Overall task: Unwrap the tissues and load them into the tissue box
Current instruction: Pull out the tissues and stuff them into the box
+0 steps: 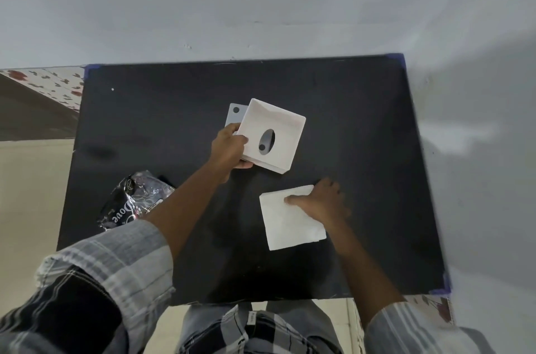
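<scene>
Left hand (229, 147) fingers clamp the white tissue box (271, 136) edge, tilting its open side up — ready for loading. Right hand (322, 202) pinches the bare tissue stack (290, 220) on the black table (174, 110); torn wrapper (130, 200) lies aside.

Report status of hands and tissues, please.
Left hand grips tissue box. Right hand holds unwrapped tissues. Wrapper aside, nothing blocking.

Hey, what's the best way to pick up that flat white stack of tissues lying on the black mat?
Pinch the white tissue stack along its right edge, coming in from the right, thumb on top and fingers underneath. It lies flat and soft, so a wide grip probably keeps the sheets together. The right hand already rests at that edge; the left hand holds the white square tissue box.
</scene>
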